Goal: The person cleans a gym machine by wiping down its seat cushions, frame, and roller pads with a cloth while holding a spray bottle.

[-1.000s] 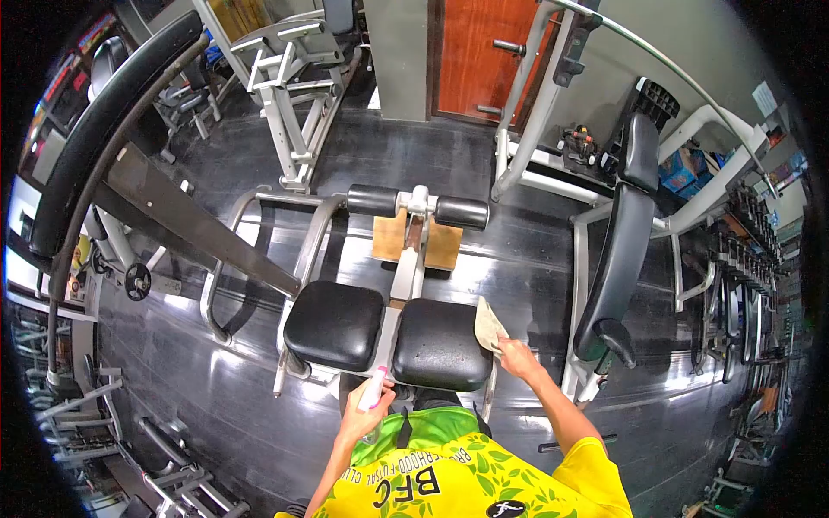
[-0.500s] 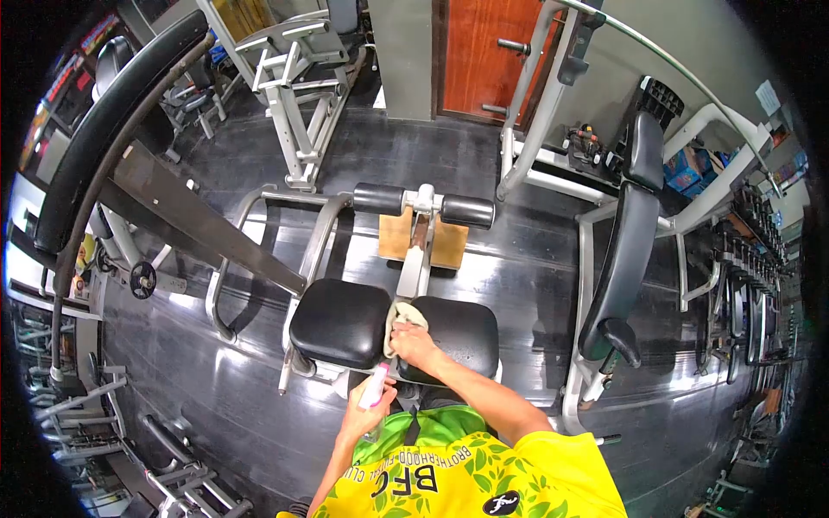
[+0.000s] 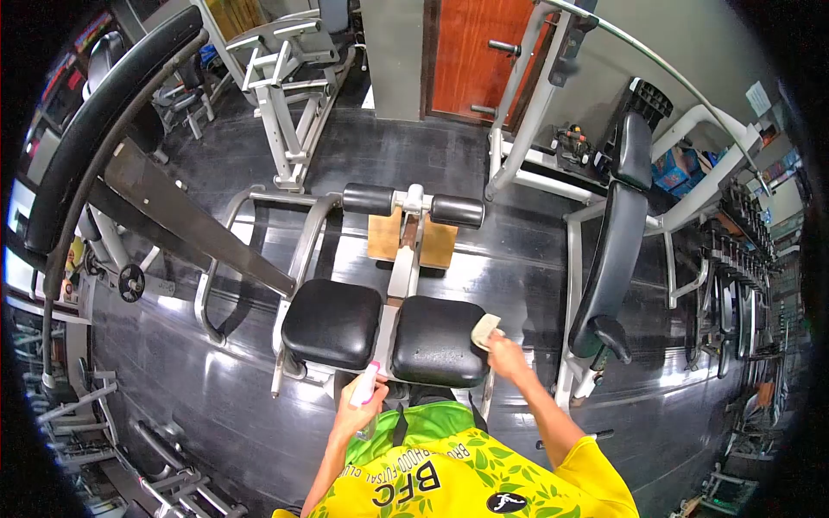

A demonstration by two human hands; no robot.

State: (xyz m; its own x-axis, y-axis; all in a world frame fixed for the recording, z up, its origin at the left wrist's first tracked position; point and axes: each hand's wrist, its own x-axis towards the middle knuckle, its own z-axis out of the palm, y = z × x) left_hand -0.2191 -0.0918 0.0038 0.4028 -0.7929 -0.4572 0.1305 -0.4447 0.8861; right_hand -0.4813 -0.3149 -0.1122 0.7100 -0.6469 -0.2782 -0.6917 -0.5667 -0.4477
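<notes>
My right hand (image 3: 509, 356) grips a pale cloth (image 3: 486, 331), which lies against the right edge of the right black seat pad (image 3: 439, 342). Small droplets show on that pad's surface. My left hand (image 3: 356, 413) is wrapped round a white and pink spray bottle (image 3: 367, 383), upright just below the gap between the pads. Beside the right pad is the left black seat pad (image 3: 332, 324), which neither hand touches. Beyond the pads, a post carries two black foam rollers (image 3: 456, 211).
A wooden board (image 3: 440, 246) lies under the rollers. A long padded bench (image 3: 610, 268) stands to the right, and a thick metal beam (image 3: 190, 224) slants in from the left. A dumbbell rack (image 3: 734, 259) is at far right.
Half a second ago my right hand held the cloth between the two pads; now both are at the right pad's outer edge. My left hand stays near the same spot with the bottle.
</notes>
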